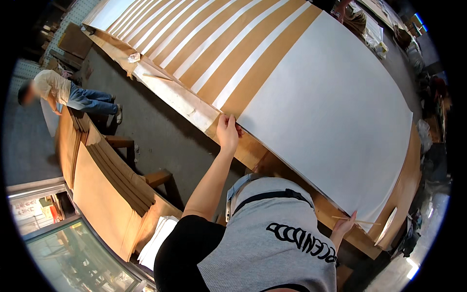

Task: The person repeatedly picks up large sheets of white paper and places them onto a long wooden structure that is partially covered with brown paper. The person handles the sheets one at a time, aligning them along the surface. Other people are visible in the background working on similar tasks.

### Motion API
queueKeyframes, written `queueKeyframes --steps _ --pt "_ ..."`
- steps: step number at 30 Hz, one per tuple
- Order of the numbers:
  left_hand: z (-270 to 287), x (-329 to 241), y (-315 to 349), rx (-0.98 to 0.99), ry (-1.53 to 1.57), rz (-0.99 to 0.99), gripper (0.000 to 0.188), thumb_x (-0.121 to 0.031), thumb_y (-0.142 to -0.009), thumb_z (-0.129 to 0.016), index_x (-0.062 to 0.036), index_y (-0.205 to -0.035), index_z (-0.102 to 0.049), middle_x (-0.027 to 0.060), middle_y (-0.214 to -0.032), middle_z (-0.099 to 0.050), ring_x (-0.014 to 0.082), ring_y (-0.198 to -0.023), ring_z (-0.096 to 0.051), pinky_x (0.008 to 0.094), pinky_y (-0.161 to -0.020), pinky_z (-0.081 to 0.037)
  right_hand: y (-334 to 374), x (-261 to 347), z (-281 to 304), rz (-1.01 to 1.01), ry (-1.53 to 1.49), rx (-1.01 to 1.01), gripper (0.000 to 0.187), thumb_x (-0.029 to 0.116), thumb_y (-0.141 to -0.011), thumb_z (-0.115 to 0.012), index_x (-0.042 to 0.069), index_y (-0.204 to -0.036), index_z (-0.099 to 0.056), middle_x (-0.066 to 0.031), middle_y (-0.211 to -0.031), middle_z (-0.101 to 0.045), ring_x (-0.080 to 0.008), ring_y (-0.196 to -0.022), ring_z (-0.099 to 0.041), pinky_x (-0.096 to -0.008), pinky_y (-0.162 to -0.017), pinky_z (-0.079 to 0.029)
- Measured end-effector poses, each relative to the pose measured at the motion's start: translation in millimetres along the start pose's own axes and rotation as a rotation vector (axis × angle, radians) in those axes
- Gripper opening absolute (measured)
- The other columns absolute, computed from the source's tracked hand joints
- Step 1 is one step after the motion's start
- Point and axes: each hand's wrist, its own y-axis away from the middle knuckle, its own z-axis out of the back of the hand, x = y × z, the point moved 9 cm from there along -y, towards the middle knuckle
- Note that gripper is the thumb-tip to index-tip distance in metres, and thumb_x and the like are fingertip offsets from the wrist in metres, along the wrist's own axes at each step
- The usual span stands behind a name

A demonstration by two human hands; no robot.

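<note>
A large white sheet (335,117) lies across the near part of a long work table. My left hand (227,132) is closed on the sheet's near edge at its left corner, beside a brown strip. By the sheet's right corner, my right hand (344,225) grips a thin wooden stick (365,222) that points right over the table's edge. Whether those fingers also pinch the paper is hidden. Beyond the sheet, white and brown sheets alternate in a staggered row of stripes (209,44).
Stacks of brown sheets (104,180) rest on a wooden-legged bench at left, where another person (73,92) bends over. White folded sheets (158,238) lie beside my left arm. A glass-topped surface (80,260) fills the lower left. Another stick (156,77) lies on the table's border.
</note>
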Motion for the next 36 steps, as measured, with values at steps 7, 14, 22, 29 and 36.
queueKeyframes --steps 7,14,22,29,36 --pt "0 2 0 -0.004 0.041 0.016 0.018 -0.019 -0.089 -0.042 -0.0052 -0.078 -0.039 0.0039 -0.057 -0.046 0.0124 -0.042 -0.048 0.0242 -0.036 -0.038 9 6 -14 0.026 -0.001 -0.015 0.038 0.027 -0.086 -0.047 -0.002 -0.112 -0.046 -0.0102 -0.112 -0.051 -0.0197 -0.104 -0.046 -0.0312 -0.089 -0.036" --pt "-2 0 3 -0.016 0.067 0.020 0.016 -0.019 -0.089 -0.042 -0.0064 -0.079 -0.040 0.0038 -0.056 -0.045 0.0126 -0.042 -0.048 0.0243 -0.035 -0.038 6 3 -7 0.024 -0.002 -0.033 0.037 0.027 -0.086 -0.047 -0.002 -0.110 -0.048 -0.0095 -0.108 -0.053 -0.0199 -0.100 -0.049 -0.0311 -0.088 -0.037" --pt "3 6 3 -0.034 0.098 0.013 0.014 -0.019 -0.089 -0.043 -0.0067 -0.082 -0.040 0.0041 -0.058 -0.045 0.0131 -0.043 -0.047 0.0251 -0.037 -0.038 18 9 -14 0.066 0.009 -0.071 0.038 0.027 -0.086 -0.047 -0.002 -0.111 -0.047 -0.0096 -0.110 -0.052 -0.0201 -0.102 -0.048 -0.0317 -0.090 -0.035" --pt "0 8 -1 -0.052 0.094 -0.004 0.017 -0.020 -0.089 -0.042 -0.0073 -0.079 -0.038 0.0031 -0.057 -0.044 0.0119 -0.041 -0.046 0.0238 -0.035 -0.038 2 -2 -2 0.041 -0.042 -0.025 0.039 0.027 -0.086 -0.047 -0.002 -0.113 -0.046 -0.0100 -0.114 -0.048 -0.0208 -0.106 -0.045 -0.0327 -0.092 -0.033" --pt "-7 8 -5 -0.014 0.105 -0.055 0.017 -0.020 -0.088 -0.043 -0.0058 -0.081 -0.038 0.0032 -0.056 -0.042 0.0101 -0.042 -0.041 0.0231 -0.036 -0.037 5 7 0 0.127 -0.019 -0.078 0.039 0.024 -0.085 -0.049 -0.003 -0.112 -0.045 -0.0101 -0.113 -0.049 -0.0210 -0.105 -0.045 -0.0334 -0.091 -0.034"
